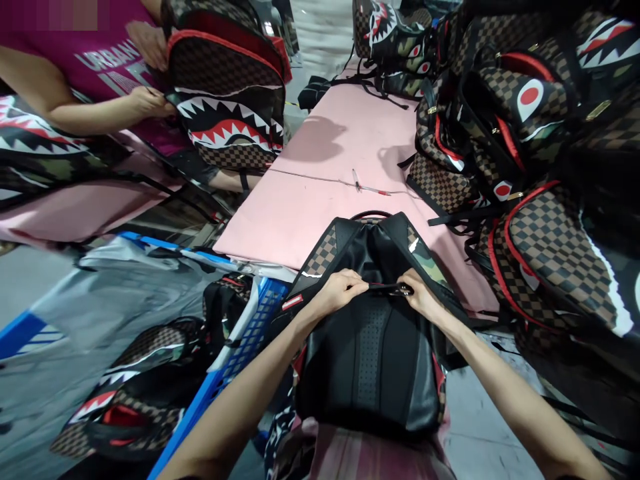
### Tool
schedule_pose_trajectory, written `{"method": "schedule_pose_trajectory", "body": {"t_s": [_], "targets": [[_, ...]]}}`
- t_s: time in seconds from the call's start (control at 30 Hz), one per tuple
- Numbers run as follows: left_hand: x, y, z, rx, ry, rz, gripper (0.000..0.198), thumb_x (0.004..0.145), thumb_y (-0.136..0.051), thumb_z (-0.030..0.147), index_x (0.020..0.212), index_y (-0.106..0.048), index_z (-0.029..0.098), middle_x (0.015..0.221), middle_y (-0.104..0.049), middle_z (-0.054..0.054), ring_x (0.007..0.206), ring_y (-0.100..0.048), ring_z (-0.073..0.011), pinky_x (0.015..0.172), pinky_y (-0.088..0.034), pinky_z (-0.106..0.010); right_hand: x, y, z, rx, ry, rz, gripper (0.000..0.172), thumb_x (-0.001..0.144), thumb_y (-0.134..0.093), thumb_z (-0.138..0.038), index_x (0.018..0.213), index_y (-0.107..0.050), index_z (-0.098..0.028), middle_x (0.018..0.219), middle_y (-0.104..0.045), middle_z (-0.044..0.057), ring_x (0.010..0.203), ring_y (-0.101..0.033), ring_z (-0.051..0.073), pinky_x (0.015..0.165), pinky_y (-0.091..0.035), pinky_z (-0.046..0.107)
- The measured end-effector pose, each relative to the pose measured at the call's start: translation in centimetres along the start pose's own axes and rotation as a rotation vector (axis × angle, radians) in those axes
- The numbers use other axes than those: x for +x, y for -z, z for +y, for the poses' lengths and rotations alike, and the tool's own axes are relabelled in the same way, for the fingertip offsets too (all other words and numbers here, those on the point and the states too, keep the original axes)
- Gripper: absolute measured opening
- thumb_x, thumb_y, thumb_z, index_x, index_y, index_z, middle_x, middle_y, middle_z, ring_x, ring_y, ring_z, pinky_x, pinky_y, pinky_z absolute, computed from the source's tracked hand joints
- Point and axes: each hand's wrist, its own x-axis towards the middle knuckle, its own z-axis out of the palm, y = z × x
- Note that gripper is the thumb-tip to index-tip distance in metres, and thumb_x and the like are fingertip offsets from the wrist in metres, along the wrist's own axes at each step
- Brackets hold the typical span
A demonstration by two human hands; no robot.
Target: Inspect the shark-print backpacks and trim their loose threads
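A backpack point(335, 360) with a black padded back panel lies against my body, its checkered and camouflage shoulder straps reaching onto the pink table point(300, 200). Across its upper back runs a short black strap point(383, 288), stretched between my hands. My left hand point(345, 288) pinches the strap's left end. At the other end, my right hand point(419, 293) has its fingers closed around it, beside a small shiny metal-looking piece. What lies under my fingertips is partly hidden.
Checkered backpacks with shark-mouth prints point(555, 247) pile up along the right. At upper left a co-worker point(115, 87) handles another backpack point(225, 93). A blue crate point(260, 313) with backpacks around it stands at lower left. A pen point(356, 180) lies on the table.
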Motion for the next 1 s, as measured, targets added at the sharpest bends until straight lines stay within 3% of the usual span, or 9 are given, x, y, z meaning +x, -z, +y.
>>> {"method": "schedule_pose_trajectory", "body": {"t_s": [0.17, 0.27, 0.33, 0.53, 0.6, 0.67, 0.73, 0.83, 1.0], "targets": [[6.1, -1.5, 0.6, 0.299, -0.066, -0.108, 0.024, 0.080, -0.055, 0.019, 0.100, -0.067, 0.020, 0.096, -0.063, -0.005, 0.088, -0.058, -0.0160, 0.077, -0.044, -0.025, -1.2, -0.9, 0.9, 0.071, 0.064, 0.070, 0.022, 0.077, -0.041, -0.014, 0.074, -0.061, -0.023, 0.073, -0.057, 0.001, 0.072, -0.053, 0.017, 0.075, -0.042, 0.031], [9.6, -2.9, 0.7, 0.428, -0.110, -0.298, 0.019, 0.071, -0.062, 0.016, 0.088, -0.070, 0.021, 0.099, -0.062, -0.005, 0.091, -0.058, -0.0190, 0.071, -0.043, -0.025, -1.0, -0.3, 0.6, 0.050, 0.072, 0.074, 0.020, 0.077, -0.043, -0.016, 0.072, -0.061, -0.022, 0.072, -0.056, 0.001, 0.071, -0.052, 0.017, 0.073, -0.042, 0.031], [10.6, -3.5, 0.5, 0.441, -0.086, -0.332, 0.013, 0.070, -0.060, 0.013, 0.077, -0.070, 0.018, 0.097, -0.062, -0.006, 0.088, -0.059, -0.0190, 0.068, -0.041, -0.025, -0.9, 0.2, 0.4, 0.019, 0.079, 0.065, 0.018, 0.078, -0.045, -0.016, 0.071, -0.061, -0.022, 0.072, -0.056, 0.001, 0.071, -0.052, 0.017, 0.073, -0.042, 0.031], [8.8, -3.7, -0.4, 0.402, 0.149, -0.138, 0.022, 0.082, -0.045, 0.016, 0.077, -0.066, 0.012, 0.081, -0.063, -0.008, 0.071, -0.059, -0.0159, 0.060, -0.038, -0.024, 0.3, 1.1, 1.6, 0.158, 0.092, 0.032, 0.012, 0.080, -0.052, -0.023, 0.086, -0.062, -0.022, 0.084, -0.060, 0.003, 0.082, -0.057, 0.018, 0.079, -0.044, 0.031], [7.9, -3.8, -0.7, 0.363, 0.259, -0.076, 0.024, 0.083, -0.043, 0.016, 0.075, -0.065, 0.009, 0.067, -0.060, -0.006, 0.063, -0.057, -0.0148, 0.056, -0.036, -0.023, 1.5, 1.6, 2.2, 0.172, 0.055, 0.041, 0.028, 0.076, -0.061, -0.030, 0.101, -0.058, -0.021, 0.094, -0.060, 0.005, 0.089, -0.057, 0.020, 0.082, -0.044, 0.034], [7.4, -4.0, -0.9, 0.314, 0.349, -0.042, 0.023, 0.081, -0.044, 0.016, 0.071, -0.064, 0.009, 0.058, -0.056, -0.004, 0.057, -0.055, -0.0133, 0.052, -0.034, -0.022, 3.1, 2.3, 2.5, 0.099, -0.003, 0.059, 0.041, 0.074, -0.063, -0.033, 0.111, -0.053, -0.020, 0.100, -0.060, 0.007, 0.092, -0.056, 0.022, 0.082, -0.044, 0.035], [7.3, -4.2, -1.0, 0.261, 0.407, -0.022, 0.021, 0.080, -0.047, 0.017, 0.067, -0.063, 0.010, 0.055, -0.055, -0.002, 0.053, -0.052, -0.0115, 0.050, -0.033, -0.021, 4.7, 2.9, 2.4, -0.031, -0.014, 0.037, 0.031, 0.079, -0.057, -0.028, 0.109, -0.054, -0.019, 0.098, -0.060, 0.007, 0.090, -0.055, 0.021, 0.080, -0.042, 0.033], [7.2, -4.2, -0.8, 0.201, 0.460, 0.016, 0.019, 0.078, -0.047, 0.016, 0.068, -0.062, 0.012, 0.056, -0.054, -0.001, 0.052, -0.049, -0.0101, 0.049, -0.031, -0.021, 6.9, 3.1, 2.0, -0.259, 0.144, -0.100, 0.016, 0.081, -0.054, -0.021, 0.095, -0.060, -0.018, 0.088, -0.060, 0.006, 0.084, -0.051, 0.019, 0.075, -0.037, 0.030], [7.0, -4.0, -0.3, 0.148, 0.508, 0.044, 0.016, 0.076, -0.048, 0.013, 0.067, -0.061, 0.013, 0.055, -0.051, 0.001, 0.052, -0.046, -0.0100, 0.051, -0.030, -0.021, 9.1, 2.2, 2.1, -0.413, 0.343, -0.240, 0.013, 0.078, -0.058, -0.026, 0.088, -0.065, -0.021, 0.084, -0.059, 0.004, 0.083, -0.046, 0.019, 0.073, -0.027, 0.032]]}}
